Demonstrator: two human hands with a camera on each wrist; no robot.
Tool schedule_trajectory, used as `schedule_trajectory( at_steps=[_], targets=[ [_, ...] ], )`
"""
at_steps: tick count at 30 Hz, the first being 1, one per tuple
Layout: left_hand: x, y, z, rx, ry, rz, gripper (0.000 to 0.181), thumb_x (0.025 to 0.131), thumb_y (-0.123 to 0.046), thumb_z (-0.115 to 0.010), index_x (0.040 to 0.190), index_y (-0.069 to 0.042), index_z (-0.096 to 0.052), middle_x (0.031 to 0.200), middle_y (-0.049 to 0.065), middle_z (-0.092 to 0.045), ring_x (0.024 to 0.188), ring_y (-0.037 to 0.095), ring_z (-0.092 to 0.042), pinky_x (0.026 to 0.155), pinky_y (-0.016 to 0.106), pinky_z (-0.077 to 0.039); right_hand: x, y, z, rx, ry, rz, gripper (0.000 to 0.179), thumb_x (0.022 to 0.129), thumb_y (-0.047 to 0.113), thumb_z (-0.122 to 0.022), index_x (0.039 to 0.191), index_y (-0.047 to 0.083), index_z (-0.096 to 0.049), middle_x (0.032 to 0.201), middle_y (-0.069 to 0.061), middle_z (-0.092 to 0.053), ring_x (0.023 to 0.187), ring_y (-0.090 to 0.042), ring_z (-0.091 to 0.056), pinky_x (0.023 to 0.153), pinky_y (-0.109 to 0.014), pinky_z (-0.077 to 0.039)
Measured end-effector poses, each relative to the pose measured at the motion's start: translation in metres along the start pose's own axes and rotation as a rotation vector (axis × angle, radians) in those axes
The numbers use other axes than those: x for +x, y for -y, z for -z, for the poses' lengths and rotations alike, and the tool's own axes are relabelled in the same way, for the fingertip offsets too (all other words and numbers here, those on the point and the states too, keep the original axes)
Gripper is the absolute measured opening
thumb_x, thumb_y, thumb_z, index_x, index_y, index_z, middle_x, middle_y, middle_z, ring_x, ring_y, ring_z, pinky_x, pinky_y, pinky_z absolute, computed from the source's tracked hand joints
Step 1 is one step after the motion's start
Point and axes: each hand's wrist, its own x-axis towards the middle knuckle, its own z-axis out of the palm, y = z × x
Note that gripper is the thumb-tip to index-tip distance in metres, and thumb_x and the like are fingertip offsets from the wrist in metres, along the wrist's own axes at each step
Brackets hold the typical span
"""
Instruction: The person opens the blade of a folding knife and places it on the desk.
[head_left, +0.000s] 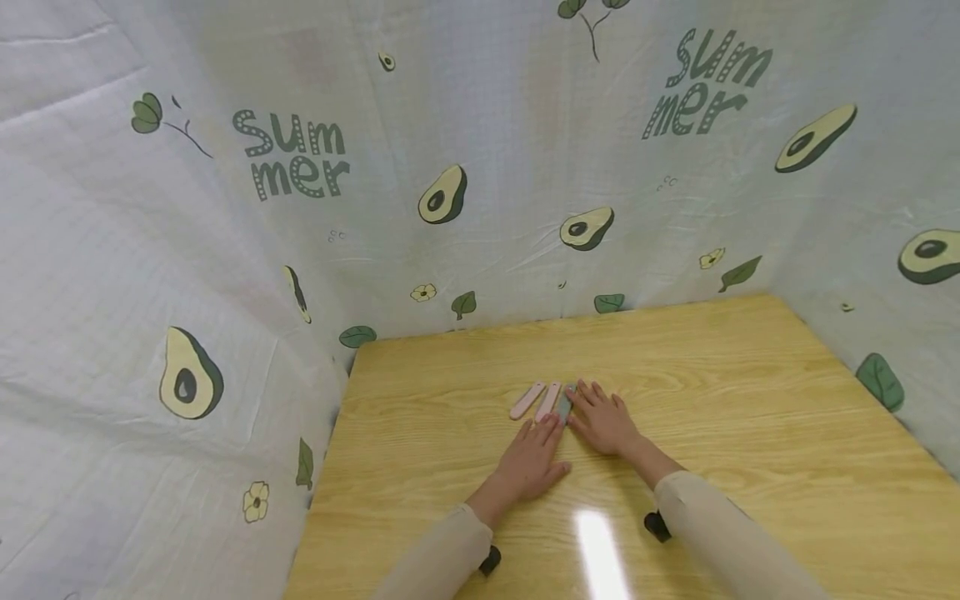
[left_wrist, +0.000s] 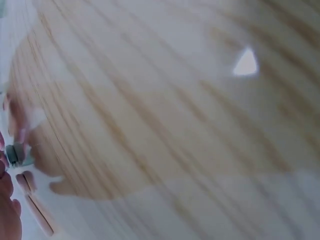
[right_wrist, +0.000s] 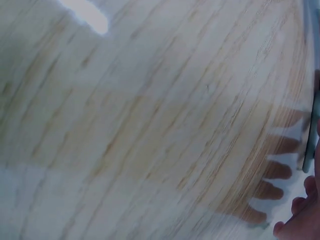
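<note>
Three slim, round-ended strips lie side by side on the wooden table: a pale pink strip [head_left: 527, 401] at the left, a second pink strip [head_left: 548, 401] in the middle, and a grey-green strip [head_left: 566, 407] at the right. Small holes show near their far ends; their exact kind is unclear. My left hand [head_left: 528, 458] lies flat, its fingertips touching the near end of the grey-green strip. Along that strip's right side, my right hand [head_left: 606, 423] rests with fingers extended, fingertips at its far end. The right wrist view catches the grey-green strip's edge beside the fingers.
The wood-grain table [head_left: 420, 450] has a bright light reflection [head_left: 602, 554] near its front. A white curtain [head_left: 510, 125] printed with avocados, leaves and lettering hangs behind the table and along both sides.
</note>
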Motion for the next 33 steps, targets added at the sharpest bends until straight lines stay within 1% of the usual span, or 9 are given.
schedule_trajectory(
  at_steps=[3, 6, 13, 17, 20, 26, 30, 33],
  targets=[
    [0.003, -0.001, -0.001, -0.006, 0.021, 0.009, 0.069, 0.103, -0.054, -0.024, 0.156, -0.010, -0.016, 0.164, 0.004, -0.012, 0.151, 0.016, -0.013, 0.125, 0.043, -0.016, 0.001, -0.004, -0.002, -0.001, 0.002, 0.000, 0.056, 0.101, 0.039, -0.046, 0.148, 0.011, -0.037, 0.156, -0.022, -0.027, 0.143, -0.048, -0.024, 0.108, -0.075, -0.022],
    [0.003, -0.001, -0.001, -0.003, 0.037, 0.017, 0.069, 0.102, -0.055, -0.024, 0.156, -0.011, -0.016, 0.164, 0.004, -0.011, 0.151, 0.015, -0.012, 0.125, 0.045, -0.016, 0.001, -0.005, -0.005, -0.013, -0.008, 0.012, 0.056, 0.100, 0.040, -0.046, 0.148, 0.011, -0.039, 0.155, -0.021, -0.030, 0.142, -0.048, -0.025, 0.108, -0.075, -0.023],
    [-0.001, 0.006, 0.000, -0.011, 0.033, -0.001, 0.068, 0.103, -0.054, -0.024, 0.156, -0.012, -0.016, 0.164, 0.002, -0.012, 0.152, 0.016, -0.012, 0.125, 0.047, -0.015, -0.002, -0.005, -0.004, 0.003, -0.009, 0.035, 0.057, 0.099, 0.039, -0.048, 0.148, 0.010, -0.038, 0.156, -0.017, -0.031, 0.145, -0.045, -0.022, 0.111, -0.074, -0.018],
    [-0.004, 0.012, 0.000, -0.007, 0.038, -0.024, 0.068, 0.102, -0.055, -0.024, 0.156, -0.014, -0.017, 0.164, 0.000, -0.012, 0.152, 0.017, -0.012, 0.125, 0.047, -0.014, -0.005, -0.004, 0.000, -0.022, -0.023, 0.071, 0.056, 0.099, 0.037, -0.051, 0.146, 0.007, -0.041, 0.153, -0.018, -0.036, 0.143, -0.047, -0.025, 0.109, -0.074, -0.021],
    [-0.005, 0.017, 0.000, -0.002, 0.028, -0.046, 0.069, 0.101, -0.057, -0.025, 0.156, -0.015, -0.018, 0.163, -0.001, -0.014, 0.151, 0.017, -0.013, 0.125, 0.046, -0.015, -0.007, -0.003, 0.003, -0.031, -0.025, 0.083, 0.055, 0.098, 0.035, -0.053, 0.145, 0.007, -0.043, 0.152, -0.018, -0.039, 0.142, -0.047, -0.027, 0.109, -0.074, -0.022],
    [-0.008, 0.025, 0.004, 0.002, 0.016, -0.079, 0.070, 0.100, -0.058, -0.028, 0.155, -0.016, -0.021, 0.163, -0.002, -0.018, 0.151, 0.018, -0.016, 0.124, 0.047, -0.019, -0.009, -0.001, 0.005, -0.044, -0.010, 0.089, 0.056, 0.099, 0.036, -0.052, 0.146, 0.008, -0.042, 0.153, -0.017, -0.038, 0.142, -0.046, -0.029, 0.110, -0.072, -0.022],
    [-0.011, 0.028, 0.004, -0.003, 0.020, -0.083, 0.070, 0.100, -0.059, -0.028, 0.155, -0.017, -0.021, 0.163, -0.003, -0.018, 0.151, 0.020, -0.016, 0.124, 0.047, -0.019, -0.012, -0.001, 0.003, -0.042, -0.003, 0.101, 0.058, 0.098, 0.034, -0.055, 0.146, 0.005, -0.041, 0.152, -0.020, -0.038, 0.141, -0.045, -0.030, 0.109, -0.072, -0.024],
    [-0.013, 0.032, 0.001, -0.012, 0.017, -0.073, 0.070, 0.100, -0.059, -0.029, 0.156, -0.018, -0.020, 0.163, -0.003, -0.017, 0.151, 0.019, -0.015, 0.124, 0.046, -0.018, -0.015, 0.000, 0.002, -0.032, -0.018, 0.126, 0.057, 0.096, 0.030, -0.058, 0.144, 0.001, -0.043, 0.149, -0.023, -0.040, 0.139, -0.045, -0.034, 0.108, -0.071, -0.028]
  ],
)
